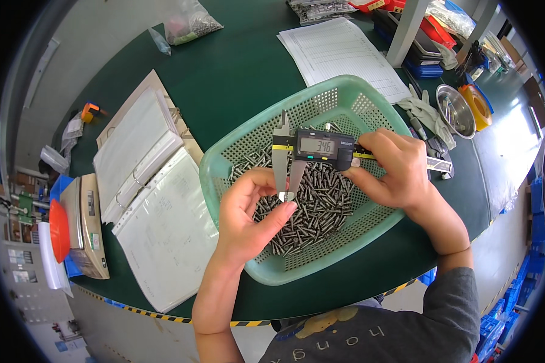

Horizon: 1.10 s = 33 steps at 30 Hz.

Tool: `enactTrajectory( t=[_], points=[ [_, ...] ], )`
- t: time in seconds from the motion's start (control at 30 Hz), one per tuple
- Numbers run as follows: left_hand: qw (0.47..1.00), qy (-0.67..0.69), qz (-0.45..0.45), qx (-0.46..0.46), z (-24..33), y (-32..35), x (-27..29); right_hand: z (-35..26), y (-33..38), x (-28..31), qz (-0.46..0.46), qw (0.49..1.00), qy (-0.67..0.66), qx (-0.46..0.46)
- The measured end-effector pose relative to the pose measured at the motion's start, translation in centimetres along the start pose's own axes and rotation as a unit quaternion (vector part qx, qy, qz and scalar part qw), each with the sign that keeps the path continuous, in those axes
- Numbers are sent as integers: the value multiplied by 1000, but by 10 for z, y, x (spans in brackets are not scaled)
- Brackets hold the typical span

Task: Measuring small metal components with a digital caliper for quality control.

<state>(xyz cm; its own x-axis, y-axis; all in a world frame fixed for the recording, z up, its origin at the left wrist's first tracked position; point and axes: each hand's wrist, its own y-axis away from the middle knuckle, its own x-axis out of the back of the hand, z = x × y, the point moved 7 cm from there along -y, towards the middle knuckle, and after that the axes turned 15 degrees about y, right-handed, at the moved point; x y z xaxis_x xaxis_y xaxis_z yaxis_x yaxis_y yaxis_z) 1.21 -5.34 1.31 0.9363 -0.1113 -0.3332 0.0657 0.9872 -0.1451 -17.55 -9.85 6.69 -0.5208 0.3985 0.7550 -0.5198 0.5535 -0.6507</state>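
My right hand [399, 169] is closed around the slider end of a digital caliper [326, 145], its thumb beneath the beam. The caliper lies across the view with its jaws pointing toward me. At the jaw tips, my left hand [245, 221] pinches a small metal part [286, 195] between thumb and fingers. The fingers partly hide this part, so its full shape does not show. Both hands are above a pale green perforated plastic basket [360, 233]. Inside it lies a heap of small metal pins [312, 212], some with wider heads.
An open ring binder [163, 224] lies left of the basket, beside a weighing scale [91, 224] with an orange-red bowl [59, 230]. Printed sheets [345, 54] lie behind the basket. To the right are white gloves [427, 115], a metal bowl [460, 112] and yellow tape [477, 107].
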Motion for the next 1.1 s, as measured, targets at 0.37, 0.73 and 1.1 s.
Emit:
enactTrajectory(
  t=[0.37, 0.73, 1.1],
  points=[
    [997, -37, -3, -66, 7, -1, 1, -2, -2, -7, -59, 998, -5, 0],
    [998, -33, 0, -51, 7, 0, 1, 0, -1, -7, -42, 999, -2, 3],
    [998, -43, 6, -55, 6, -2, -3, 0, 0, -2, -7, 1000, 3, 15]
  ],
)
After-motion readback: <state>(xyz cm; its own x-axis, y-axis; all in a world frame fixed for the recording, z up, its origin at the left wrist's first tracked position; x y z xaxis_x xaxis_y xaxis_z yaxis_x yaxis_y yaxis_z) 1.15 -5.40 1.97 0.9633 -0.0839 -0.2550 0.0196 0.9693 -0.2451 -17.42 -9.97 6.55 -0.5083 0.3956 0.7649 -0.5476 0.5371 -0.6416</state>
